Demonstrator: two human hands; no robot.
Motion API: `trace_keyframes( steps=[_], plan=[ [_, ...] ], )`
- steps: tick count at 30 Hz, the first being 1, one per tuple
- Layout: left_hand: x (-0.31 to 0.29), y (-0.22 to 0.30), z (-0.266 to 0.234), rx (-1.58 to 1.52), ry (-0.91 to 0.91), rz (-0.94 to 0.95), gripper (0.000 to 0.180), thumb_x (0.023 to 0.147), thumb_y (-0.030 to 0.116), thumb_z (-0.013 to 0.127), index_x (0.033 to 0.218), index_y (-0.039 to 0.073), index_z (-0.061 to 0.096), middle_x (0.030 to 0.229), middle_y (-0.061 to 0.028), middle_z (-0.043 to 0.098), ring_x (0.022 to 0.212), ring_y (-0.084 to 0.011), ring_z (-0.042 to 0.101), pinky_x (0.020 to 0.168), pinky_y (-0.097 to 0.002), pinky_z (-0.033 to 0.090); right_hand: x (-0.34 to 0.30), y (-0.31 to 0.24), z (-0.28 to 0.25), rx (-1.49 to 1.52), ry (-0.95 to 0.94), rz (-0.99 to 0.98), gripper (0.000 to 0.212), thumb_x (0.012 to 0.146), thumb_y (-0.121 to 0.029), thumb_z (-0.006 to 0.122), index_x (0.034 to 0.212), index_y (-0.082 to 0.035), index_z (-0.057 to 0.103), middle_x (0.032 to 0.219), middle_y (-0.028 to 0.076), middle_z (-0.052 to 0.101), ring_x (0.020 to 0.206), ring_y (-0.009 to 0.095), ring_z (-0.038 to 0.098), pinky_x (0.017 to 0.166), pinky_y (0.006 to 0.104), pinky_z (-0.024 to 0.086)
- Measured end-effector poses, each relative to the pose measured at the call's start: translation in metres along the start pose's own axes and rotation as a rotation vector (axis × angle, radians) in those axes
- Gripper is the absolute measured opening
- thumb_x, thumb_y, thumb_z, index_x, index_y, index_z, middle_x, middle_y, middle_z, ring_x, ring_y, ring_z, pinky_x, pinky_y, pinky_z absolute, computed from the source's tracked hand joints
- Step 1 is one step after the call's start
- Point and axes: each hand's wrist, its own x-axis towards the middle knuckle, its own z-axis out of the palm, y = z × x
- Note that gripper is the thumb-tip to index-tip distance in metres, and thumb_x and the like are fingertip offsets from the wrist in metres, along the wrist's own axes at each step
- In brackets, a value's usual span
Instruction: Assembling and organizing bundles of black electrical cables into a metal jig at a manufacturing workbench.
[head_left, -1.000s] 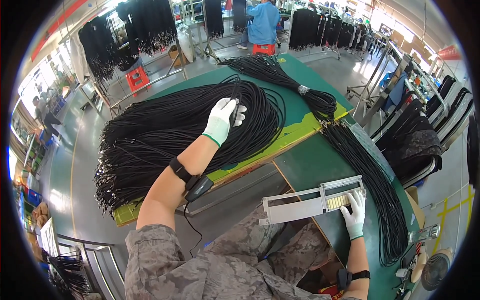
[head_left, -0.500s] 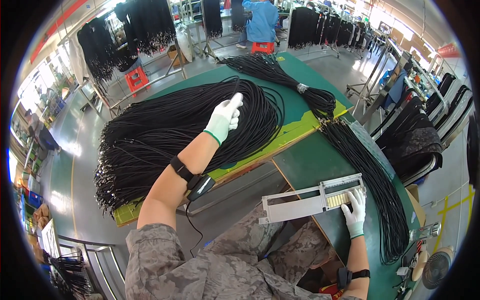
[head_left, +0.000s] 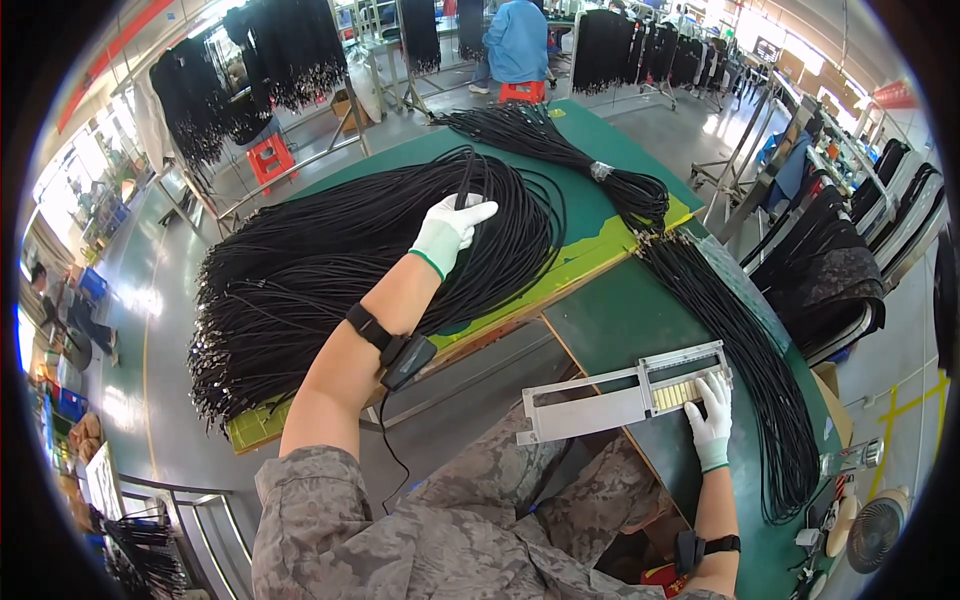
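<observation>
Left hand [head_left: 450, 230] pinches one cord from big black cord pile [head_left: 330, 270] near bench [head_left: 620, 310] far edge; risk: neighbours snag, tangle. Right hand [head_left: 712, 420] rests flat, fingers spread, on metal jig [head_left: 625, 395]; jig may slide.

A green worktop [head_left: 640, 300] carries a big heap of black cords [head_left: 330, 270] spread over its left part. A second, tied bundle of cords [head_left: 560, 150] lies along the far edge, and a third bunch [head_left: 740, 350] runs down the right side. A grey metal jig [head_left: 620, 395] rests at the near edge.
</observation>
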Motion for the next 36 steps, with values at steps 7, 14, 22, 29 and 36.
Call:
trace_keyframes(
  steps=[7,14,22,29,36],
  plan=[
    [0.005,0.002,0.000,-0.013,0.027,0.052,0.031,0.076,0.012,0.080,0.098,0.007,0.059,0.065,0.0068,0.048,0.044,-0.0033,0.037,0.040,-0.0210,0.028,0.007,0.004,0.004,0.020,0.005,0.001,0.045,0.078,-0.017,0.067,0.120,-0.004,0.060,0.133,0.017,0.052,0.129,0.037,0.041,0.110,0.0456,0.030],
    [-0.014,0.018,-0.003,0.014,-0.192,0.071,0.024,0.086,0.015,0.070,0.107,0.007,0.060,0.069,0.0060,0.052,0.046,-0.0028,0.039,0.039,-0.0214,0.029,0.006,0.001,-0.004,0.065,-0.006,-0.017,0.038,0.082,-0.012,0.064,0.117,0.000,0.061,0.130,0.019,0.054,0.128,0.035,0.044,0.109,0.0443,0.032],
    [-0.083,0.051,0.003,-0.014,-0.274,0.336,0.019,0.093,0.023,0.061,0.102,0.007,0.058,0.074,0.0008,0.057,0.053,-0.0064,0.046,0.047,-0.0233,0.039,0.090,-0.066,-0.038,0.694,0.047,0.138,0.036,0.098,-0.021,0.048,0.117,0.008,0.058,0.122,0.018,0.060,0.115,0.025,0.056,0.101,0.0348,0.042],
    [-0.142,0.051,0.031,0.514,-0.340,0.231,0.024,0.091,0.025,0.060,0.101,0.004,0.052,0.076,-0.0047,0.062,0.064,-0.0148,0.061,0.056,-0.0310,0.049,0.191,-0.254,0.037,0.828,-0.545,-0.164,0.032,0.099,-0.023,0.048,0.113,0.004,0.058,0.110,0.015,0.064,0.098,0.028,0.062,0.094,0.0393,0.048],
    [-0.155,0.032,-0.022,1.064,-0.154,0.850,0.026,0.074,0.015,0.070,0.097,0.006,0.061,0.098,-0.0174,0.061,0.087,-0.0319,0.061,0.073,-0.0381,0.050,0.208,-0.346,0.022,1.742,-0.620,0.270,0.023,0.099,-0.021,0.047,0.089,-0.003,0.054,0.093,0.010,0.065,0.076,0.021,0.060,0.085,0.0412,0.050]
  ],
)
